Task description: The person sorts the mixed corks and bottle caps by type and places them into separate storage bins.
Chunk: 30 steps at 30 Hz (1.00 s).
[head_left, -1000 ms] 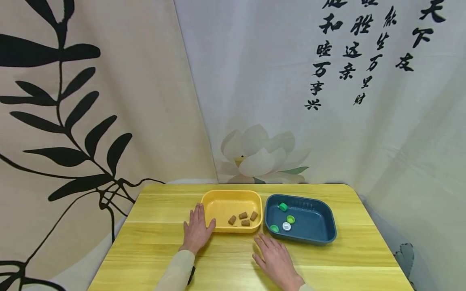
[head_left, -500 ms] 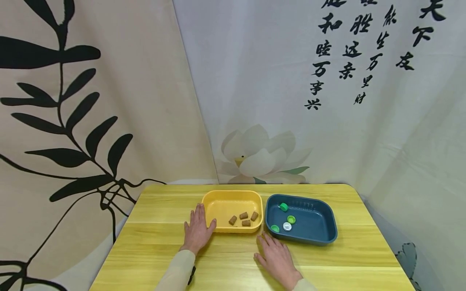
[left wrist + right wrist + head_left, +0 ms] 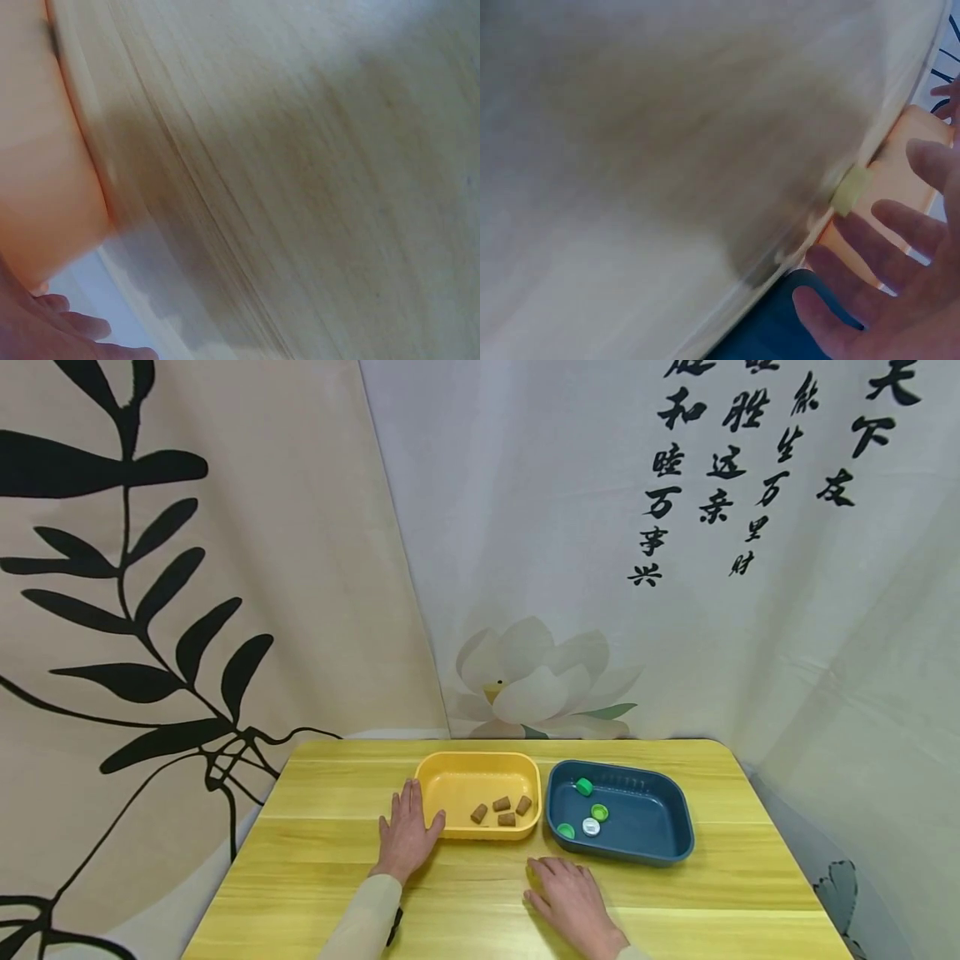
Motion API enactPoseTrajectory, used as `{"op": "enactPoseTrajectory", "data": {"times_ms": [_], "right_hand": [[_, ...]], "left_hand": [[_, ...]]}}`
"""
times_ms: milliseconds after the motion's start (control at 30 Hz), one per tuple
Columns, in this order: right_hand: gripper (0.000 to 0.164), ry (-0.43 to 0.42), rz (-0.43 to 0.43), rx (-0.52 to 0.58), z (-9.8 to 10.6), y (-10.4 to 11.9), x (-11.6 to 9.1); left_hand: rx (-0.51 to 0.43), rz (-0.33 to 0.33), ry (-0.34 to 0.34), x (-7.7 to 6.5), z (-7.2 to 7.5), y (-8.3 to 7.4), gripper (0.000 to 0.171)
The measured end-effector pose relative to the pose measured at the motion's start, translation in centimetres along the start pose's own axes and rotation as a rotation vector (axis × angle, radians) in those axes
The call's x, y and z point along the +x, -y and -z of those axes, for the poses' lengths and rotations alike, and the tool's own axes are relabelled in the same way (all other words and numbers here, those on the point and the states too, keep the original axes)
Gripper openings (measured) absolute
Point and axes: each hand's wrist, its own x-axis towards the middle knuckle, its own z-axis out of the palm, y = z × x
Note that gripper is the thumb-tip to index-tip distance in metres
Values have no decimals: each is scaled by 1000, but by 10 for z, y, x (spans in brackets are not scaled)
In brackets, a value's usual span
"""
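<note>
My left hand (image 3: 407, 833) lies with fingers extended against the left side of the yellow tray (image 3: 457, 777). In the left wrist view, some of its fingers (image 3: 90, 325) show at the lower left beside the tray. My right hand (image 3: 573, 902) hovers low over the table in front of the blue tray (image 3: 652, 827). In the right wrist view its fingers are spread and loosely bent. A small pale yellow piece (image 3: 853, 190), its kind unclear, is by the fingertips; the thumb is apart from it.
Several brown cork-like pieces (image 3: 502, 804) lie in the yellow tray. The blue tray holds green bottle caps (image 3: 599, 812) and a white cap (image 3: 591, 827). Both trays stand side by side on the wooden table (image 3: 450, 910), with a printed curtain (image 3: 405, 610) behind.
My right hand's fingers have drawn back a little from the blue tray's near corner toward the person. The left hand stays at the yellow tray, and the tray contents look unchanged.
</note>
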Motion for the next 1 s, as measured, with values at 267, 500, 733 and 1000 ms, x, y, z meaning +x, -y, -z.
{"op": "enactPoseTrajectory", "data": {"times_ms": [267,500,733,1000], "right_hand": [[46,-10,65,-1,6,3,-6],[67,157,75,-11,6,2,-9],[55,117,129,-78,4,1,-12],[29,52,117,-68,3,4,-11]], "left_hand": [[1,1,4,1,0,1,85],[6,1,18,0,1,1,85],[-4,0,18,0,2,0,84],[3,-12,4,-1,2,0,84]]}}
